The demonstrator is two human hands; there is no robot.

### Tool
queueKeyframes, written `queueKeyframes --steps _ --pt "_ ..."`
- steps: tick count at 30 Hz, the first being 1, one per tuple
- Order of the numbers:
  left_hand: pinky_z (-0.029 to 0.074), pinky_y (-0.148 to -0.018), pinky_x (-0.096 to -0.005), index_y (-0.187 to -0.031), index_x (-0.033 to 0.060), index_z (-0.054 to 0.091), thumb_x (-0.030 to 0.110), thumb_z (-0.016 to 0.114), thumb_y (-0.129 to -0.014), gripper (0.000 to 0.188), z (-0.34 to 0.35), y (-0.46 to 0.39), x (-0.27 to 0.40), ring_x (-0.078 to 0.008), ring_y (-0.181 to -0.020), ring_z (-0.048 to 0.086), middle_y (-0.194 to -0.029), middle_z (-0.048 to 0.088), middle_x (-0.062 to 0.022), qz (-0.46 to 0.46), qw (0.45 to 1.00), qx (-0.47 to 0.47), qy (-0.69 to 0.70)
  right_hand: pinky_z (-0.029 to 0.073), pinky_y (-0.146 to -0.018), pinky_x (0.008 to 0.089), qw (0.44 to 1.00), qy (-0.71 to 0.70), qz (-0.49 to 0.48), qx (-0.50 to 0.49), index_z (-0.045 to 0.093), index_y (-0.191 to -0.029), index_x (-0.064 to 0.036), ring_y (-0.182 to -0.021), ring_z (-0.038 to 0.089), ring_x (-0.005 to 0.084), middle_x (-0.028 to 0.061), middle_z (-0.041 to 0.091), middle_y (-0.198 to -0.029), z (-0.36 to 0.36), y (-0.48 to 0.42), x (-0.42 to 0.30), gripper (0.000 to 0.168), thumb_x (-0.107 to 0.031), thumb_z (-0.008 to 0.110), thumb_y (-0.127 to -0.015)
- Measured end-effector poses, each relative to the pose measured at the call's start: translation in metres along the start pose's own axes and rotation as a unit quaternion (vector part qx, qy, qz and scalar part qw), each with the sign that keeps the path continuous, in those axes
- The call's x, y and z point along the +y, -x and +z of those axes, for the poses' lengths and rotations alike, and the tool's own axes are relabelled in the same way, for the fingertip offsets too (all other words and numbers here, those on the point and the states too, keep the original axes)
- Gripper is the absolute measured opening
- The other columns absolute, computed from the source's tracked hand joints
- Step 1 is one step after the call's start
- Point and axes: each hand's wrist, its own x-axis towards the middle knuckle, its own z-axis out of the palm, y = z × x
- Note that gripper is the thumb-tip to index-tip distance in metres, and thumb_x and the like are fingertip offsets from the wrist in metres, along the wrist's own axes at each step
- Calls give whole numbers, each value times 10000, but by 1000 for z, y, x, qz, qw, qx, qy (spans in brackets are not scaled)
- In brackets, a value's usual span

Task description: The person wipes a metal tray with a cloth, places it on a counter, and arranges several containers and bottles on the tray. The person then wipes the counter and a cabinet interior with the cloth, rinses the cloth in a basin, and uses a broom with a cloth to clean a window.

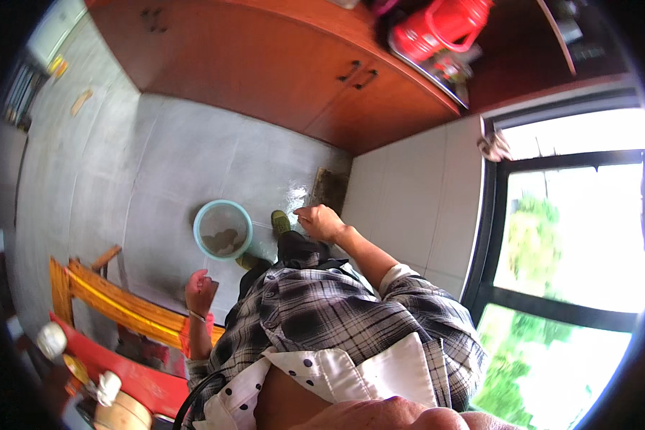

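A round basin with a light blue rim (195, 230) stands on the grey floor before my feet, with murky grey water and a darker patch inside. To its lower left, my left hand (200, 290) hangs clear of the basin with loosely bent fingers, a bracelet at the wrist and no object visible in it. My right hand (321, 222) is held out to the right of the basin, above the floor near my shoe; its fingers are bent and the palm side is hidden, so whether it holds anything small does not show.
Reddish-brown cabinets (236, 64) run along the far side, with a red thermos flask (435, 32) on top. The floor (295, 199) shines wet near a dark mat (329, 188). A wooden bench (123, 301) and a red tabletop (129, 371) lie left; a window (570, 231) is right.
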Motion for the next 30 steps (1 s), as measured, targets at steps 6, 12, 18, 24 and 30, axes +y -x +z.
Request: queueKeyframes --steps 6,12,18,24,30 --pt "497 -675 -304 -1036 13 627 126 599 -799 264 -46 35 -14 -177 -689 603 -754 640 -95 8 995 -100 3 537 -709 439 893 231 208 325 657 -935 -141 -840 614 343 129 621 -935 -74 88 17 182 -158 603 -762" --pt "510 -698 -312 -1083 25 619 170 590 -846 279 -39 7 -1 -211 -772 652 -847 676 -129 124 978 -140 -90 470 -864 494 731 398 337 439 462 -1297 -197 -1117 494 381 156 520 -1226 -295 212 102 678 -362 737 -699" --pt "521 -728 -326 -1097 39 611 170 578 -850 281 -12 11 60 -234 -819 667 -900 676 -144 112 983 -117 -83 382 -913 589 715 293 533 344 479 -1275 -225 -1156 460 416 228 497 -1249 -327 181 184 607 -535 555 -759" --pt "514 -765 -363 -1069 55 619 223 566 -845 284 0 17 39 -273 -835 662 -904 677 -144 101 981 -111 -127 446 -787 523 609 353 498 507 545 -1069 -254 -1063 484 376 178 459 -1164 -327 186 220 187 -330 518 -899" --pt "518 -686 -345 -1030 46 634 216 596 -815 277 1 0 39 -239 -747 668 -799 679 -110 89 984 -131 -85 396 -870 563 672 485 297 475 547 -980 -142 -1080 487 396 173 552 -1032 -299 175 163 217 -210 647 -800"
